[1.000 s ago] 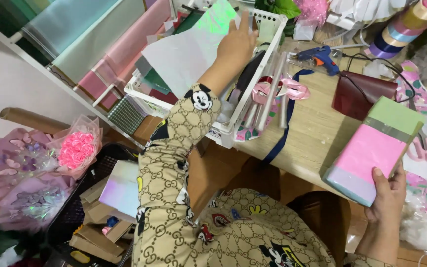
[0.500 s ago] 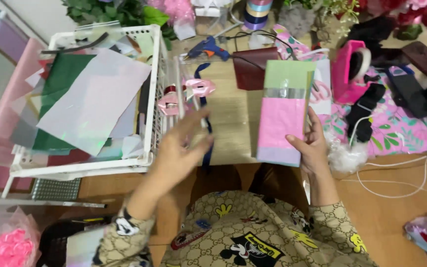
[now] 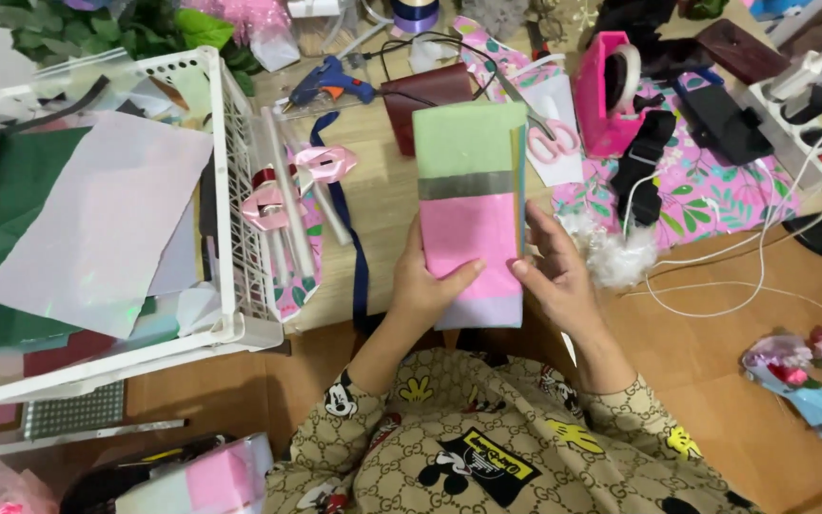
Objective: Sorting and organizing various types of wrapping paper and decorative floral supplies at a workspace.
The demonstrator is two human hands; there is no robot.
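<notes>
A stack of coloured paper sheets (image 3: pixel 471 190), green at the far end, a grey band in the middle and pink nearer me, is held upright over the wooden table's front edge. My left hand (image 3: pixel 427 284) grips its lower left side with the thumb across the pink face. My right hand (image 3: pixel 556 271) holds its lower right edge, fingers touching the side of the stack.
A white plastic basket (image 3: pixel 240 238) with white and green sheets stands at the left. On the table (image 3: pixel 382 205) lie a blue glue gun (image 3: pixel 327 82), pink ribbon bows (image 3: pixel 323 164), white rods, pink scissors (image 3: pixel 554 143), a pink tape dispenser (image 3: pixel 609 90), a floral cloth and white cables.
My left hand left the basket, came across and took hold of the paper stack. The stack moved from the right to the middle in front of me, now in both hands.
</notes>
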